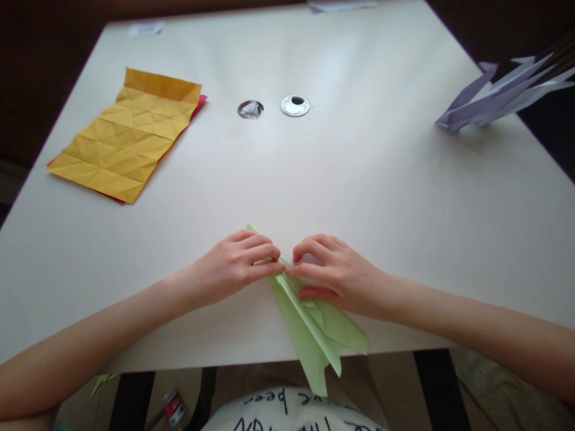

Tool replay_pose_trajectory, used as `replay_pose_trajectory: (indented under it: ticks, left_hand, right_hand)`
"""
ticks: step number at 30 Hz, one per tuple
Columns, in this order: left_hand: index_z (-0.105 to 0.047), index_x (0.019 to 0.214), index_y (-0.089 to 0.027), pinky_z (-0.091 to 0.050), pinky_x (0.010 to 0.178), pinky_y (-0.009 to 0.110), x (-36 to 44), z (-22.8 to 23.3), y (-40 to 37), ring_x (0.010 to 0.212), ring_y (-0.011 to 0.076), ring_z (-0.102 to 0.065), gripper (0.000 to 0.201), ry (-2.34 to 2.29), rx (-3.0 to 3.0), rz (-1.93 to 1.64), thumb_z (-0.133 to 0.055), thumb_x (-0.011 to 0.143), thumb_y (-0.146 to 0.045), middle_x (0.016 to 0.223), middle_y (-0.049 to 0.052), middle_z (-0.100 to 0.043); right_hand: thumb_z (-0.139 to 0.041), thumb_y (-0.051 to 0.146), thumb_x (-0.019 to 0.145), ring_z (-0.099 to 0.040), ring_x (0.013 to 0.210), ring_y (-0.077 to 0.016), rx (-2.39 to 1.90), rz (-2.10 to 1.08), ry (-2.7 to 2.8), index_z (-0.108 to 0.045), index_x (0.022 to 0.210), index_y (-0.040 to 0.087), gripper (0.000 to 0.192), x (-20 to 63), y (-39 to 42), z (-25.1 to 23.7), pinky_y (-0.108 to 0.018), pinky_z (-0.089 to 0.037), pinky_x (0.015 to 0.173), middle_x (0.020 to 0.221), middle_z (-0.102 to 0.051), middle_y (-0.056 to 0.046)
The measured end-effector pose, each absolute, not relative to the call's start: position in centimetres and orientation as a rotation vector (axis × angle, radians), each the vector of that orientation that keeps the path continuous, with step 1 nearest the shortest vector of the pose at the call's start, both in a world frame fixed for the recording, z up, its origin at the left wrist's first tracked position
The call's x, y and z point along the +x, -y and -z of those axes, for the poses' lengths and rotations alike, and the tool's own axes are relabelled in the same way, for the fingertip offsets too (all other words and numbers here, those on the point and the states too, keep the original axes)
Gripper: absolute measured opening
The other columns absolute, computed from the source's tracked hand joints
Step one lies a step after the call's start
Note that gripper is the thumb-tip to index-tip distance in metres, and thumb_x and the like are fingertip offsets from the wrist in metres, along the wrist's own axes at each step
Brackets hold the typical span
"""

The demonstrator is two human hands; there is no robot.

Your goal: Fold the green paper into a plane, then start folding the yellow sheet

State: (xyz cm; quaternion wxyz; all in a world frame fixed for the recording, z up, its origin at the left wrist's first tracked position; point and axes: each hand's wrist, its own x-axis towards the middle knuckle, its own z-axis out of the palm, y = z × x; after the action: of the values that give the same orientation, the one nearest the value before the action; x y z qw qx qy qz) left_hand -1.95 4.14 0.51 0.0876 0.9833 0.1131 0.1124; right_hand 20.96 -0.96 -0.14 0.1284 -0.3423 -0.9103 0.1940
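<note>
A light green folded paper (309, 323), with long narrow layers and pointed flaps, lies at the near edge of the table, its lower tips hanging over the edge. My left hand (245, 260) is closed on its upper part, thumb and fingers pinching the fold. Close beside it, my right hand (335, 272) touches the same fold with a fingertip, fingers curled, its thumb resting against the paper's right side. Parts of the green paper are hidden under both hands.
Creased yellow paper (121, 134) lies over a red sheet (200, 105) at left. Two round grommets, one silver-rimmed (295, 106) and one dark-edged (250, 109), sit mid-table (359, 179). A lilac folded paper piece (489, 99) stands at the right edge. A bottle (174, 408) is below.
</note>
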Motion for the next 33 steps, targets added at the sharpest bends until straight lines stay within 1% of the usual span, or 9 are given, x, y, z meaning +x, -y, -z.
replay_pose_trajectory:
  ticks: [8,13,19,23,25,28,30,33]
  left_hand:
    - [-0.056,0.102,-0.02,-0.038,0.081,0.029,-1.9,-0.4,-4.2,0.091,0.0139,-0.054,0.019,-0.34,2.921,-0.337,-0.045,0.088,-0.014,0.095,0.001,-0.063]
    - [-0.055,0.102,-0.02,-0.038,0.081,0.029,-1.9,-0.4,-4.3,0.091,0.0137,-0.054,0.019,-0.339,2.925,-0.342,-0.045,0.088,-0.014,0.095,0.001,-0.063]
    - [-0.055,0.103,-0.02,-0.038,0.081,0.029,-1.9,-0.4,-4.3,0.092,0.0136,-0.053,0.02,-0.339,2.923,-0.341,-0.044,0.088,-0.013,0.095,0.001,-0.063]
    - [-0.055,0.104,-0.019,-0.038,0.08,0.029,-1.9,-0.3,-4.2,0.091,0.0143,-0.053,0.02,-0.34,2.923,-0.336,-0.045,0.087,-0.013,0.096,0.002,-0.062]
    - [-0.055,0.104,-0.019,-0.039,0.079,0.029,-2.0,-0.3,-4.2,0.091,0.0145,-0.053,0.021,-0.346,2.925,-0.333,-0.046,0.087,-0.012,0.096,0.002,-0.062]
    - [-0.056,0.102,-0.019,-0.039,0.078,0.029,-2.0,-0.4,-4.0,0.087,0.0142,-0.053,0.02,-0.399,2.939,-0.345,-0.047,0.086,-0.012,0.093,0.002,-0.062]
    - [-0.056,0.1,-0.019,-0.04,0.076,0.028,-2.0,-0.4,-3.8,0.083,0.0136,-0.054,0.018,-0.473,2.951,-0.369,-0.048,0.085,-0.013,0.089,0.002,-0.061]
    - [-0.057,0.097,-0.019,-0.04,0.07,0.027,-1.8,-0.4,-3.5,0.075,0.013,-0.053,0.015,-0.581,2.956,-0.397,-0.049,0.085,-0.016,0.083,0.001,-0.06]
  right_hand:
    - [-0.056,0.033,0.08,-0.04,0.104,-0.0213,-0.957,-0.61,2.721,-0.055,0.105,0.02,0.028,21.5,0.7,-0.4,-0.039,-0.039,0.089,0.111,-0.05,-0.008]
    - [-0.062,0.033,0.076,-0.038,0.107,-0.023,-0.934,-0.659,2.76,-0.052,0.113,0.019,0.041,21.7,0.6,-0.7,-0.04,-0.037,0.092,0.115,-0.049,-0.008]
    - [-0.064,0.037,0.073,-0.036,0.112,-0.0246,-0.885,-0.784,2.791,-0.047,0.12,0.016,0.055,22.0,0.5,-1.1,-0.041,-0.035,0.096,0.121,-0.047,-0.009]
    - [-0.067,0.036,0.07,-0.036,0.114,-0.0246,-0.847,-0.944,2.741,-0.045,0.124,0.02,0.061,22.5,0.2,-1.5,-0.042,-0.034,0.097,0.123,-0.046,-0.008]
    - [-0.062,0.034,0.075,-0.04,0.113,-0.0222,-0.839,-1.079,2.662,-0.044,0.125,0.021,0.055,22.8,-0.2,-1.8,-0.039,-0.036,0.096,0.122,-0.047,-0.008]
    - [-0.048,0.029,0.086,-0.048,0.107,-0.0167,-0.926,-1.194,2.428,-0.048,0.12,0.019,0.035,23.3,-0.7,-2.2,-0.032,-0.041,0.091,0.117,-0.051,-0.009]
    - [-0.042,0.026,0.089,-0.052,0.102,-0.0145,-1.003,-1.153,2.269,-0.054,0.111,0.019,0.026,23.6,-1.0,-2.5,-0.029,-0.043,0.087,0.111,-0.056,-0.007]
    - [-0.041,0.025,0.089,-0.057,0.094,-0.0136,-1.051,-1.006,2.138,-0.059,0.101,0.019,0.023,23.9,-1.1,-3.0,-0.027,-0.045,0.082,0.101,-0.062,-0.006]
